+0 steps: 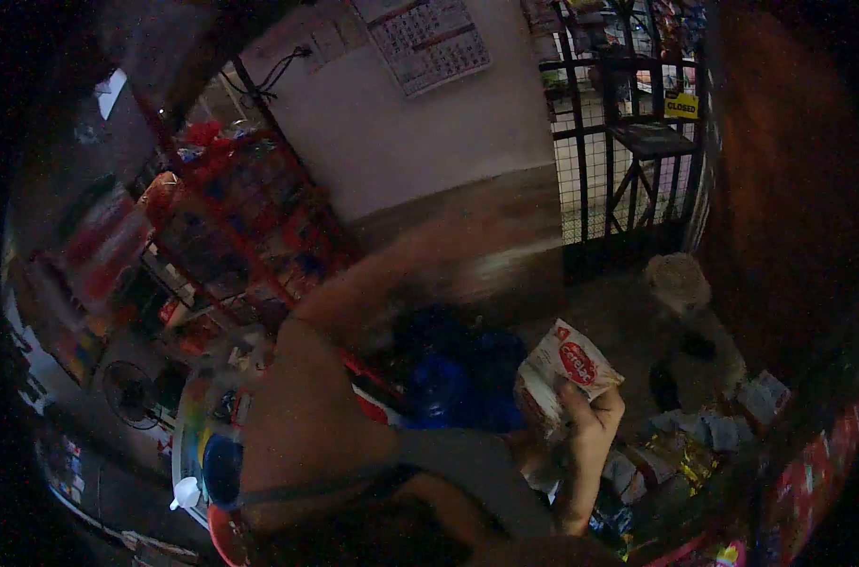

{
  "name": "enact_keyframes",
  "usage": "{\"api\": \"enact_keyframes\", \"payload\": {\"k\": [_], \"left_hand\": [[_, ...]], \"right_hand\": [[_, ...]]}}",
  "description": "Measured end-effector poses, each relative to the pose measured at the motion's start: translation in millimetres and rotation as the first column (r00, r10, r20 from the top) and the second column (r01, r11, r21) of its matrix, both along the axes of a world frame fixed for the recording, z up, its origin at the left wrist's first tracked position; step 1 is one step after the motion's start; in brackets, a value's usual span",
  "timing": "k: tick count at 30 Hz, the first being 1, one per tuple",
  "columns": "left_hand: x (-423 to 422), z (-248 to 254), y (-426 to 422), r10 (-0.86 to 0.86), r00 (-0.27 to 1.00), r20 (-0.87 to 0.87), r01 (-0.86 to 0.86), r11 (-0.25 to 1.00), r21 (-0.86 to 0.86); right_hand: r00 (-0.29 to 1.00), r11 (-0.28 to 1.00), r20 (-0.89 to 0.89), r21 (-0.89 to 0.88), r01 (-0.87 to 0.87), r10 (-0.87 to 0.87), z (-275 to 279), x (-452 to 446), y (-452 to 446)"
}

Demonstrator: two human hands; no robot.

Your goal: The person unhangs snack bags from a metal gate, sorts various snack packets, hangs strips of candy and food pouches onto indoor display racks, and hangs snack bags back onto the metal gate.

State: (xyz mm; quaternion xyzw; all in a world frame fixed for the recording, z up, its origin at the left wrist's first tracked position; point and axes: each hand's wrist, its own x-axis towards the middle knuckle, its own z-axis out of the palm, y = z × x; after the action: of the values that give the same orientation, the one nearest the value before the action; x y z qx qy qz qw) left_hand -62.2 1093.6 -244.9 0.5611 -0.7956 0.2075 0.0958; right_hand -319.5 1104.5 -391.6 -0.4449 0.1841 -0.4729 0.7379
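A white packet with a red oval label (573,364) is held upright in my right hand (595,420), with the thumb across its front and the fingers behind it. My left arm reaches up and across the middle of the view. At its end my left hand (505,236) is smeared by motion in front of the wall, so its fingers and anything in them cannot be made out. Dark blue plastic-like items (439,383) lie below the left forearm, left of the packet.
A red rack (259,227) with goods stands at the left, near a fan (132,392). A metal grille door (623,142) bears a yellow closed sign (681,105). A calendar (429,42) hangs on the wall. Several packets (698,454) lie at the lower right.
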Motion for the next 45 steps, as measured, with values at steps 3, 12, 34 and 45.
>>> {"api": "enact_keyframes", "payload": {"k": [3, 12, 34, 45], "left_hand": [[114, 30, -58, 0.252, 0.782, -0.571, -0.363, 0.928, -0.088], [459, 173, -177, 0.551, 0.76, -0.345, -0.572, 0.315, -0.757], [566, 231, -191, 0.756, 0.587, -0.29, -0.5, 0.057, -0.864], [554, 223, -183, 0.797, 0.558, -0.232, -0.481, 0.083, -0.873]], "right_hand": [[0.999, 1.0, -0.05, 0.023, -0.01, 0.011, -8, 7, -22], [0.993, 0.991, -0.09, 0.105, 0.082, -0.072, -38, 69, -152], [0.915, 0.967, -0.317, 0.033, -0.254, 0.251, -80, 308, -368], [0.774, 0.874, -0.479, -0.029, -0.484, 0.413, -60, 346, -386]]}}
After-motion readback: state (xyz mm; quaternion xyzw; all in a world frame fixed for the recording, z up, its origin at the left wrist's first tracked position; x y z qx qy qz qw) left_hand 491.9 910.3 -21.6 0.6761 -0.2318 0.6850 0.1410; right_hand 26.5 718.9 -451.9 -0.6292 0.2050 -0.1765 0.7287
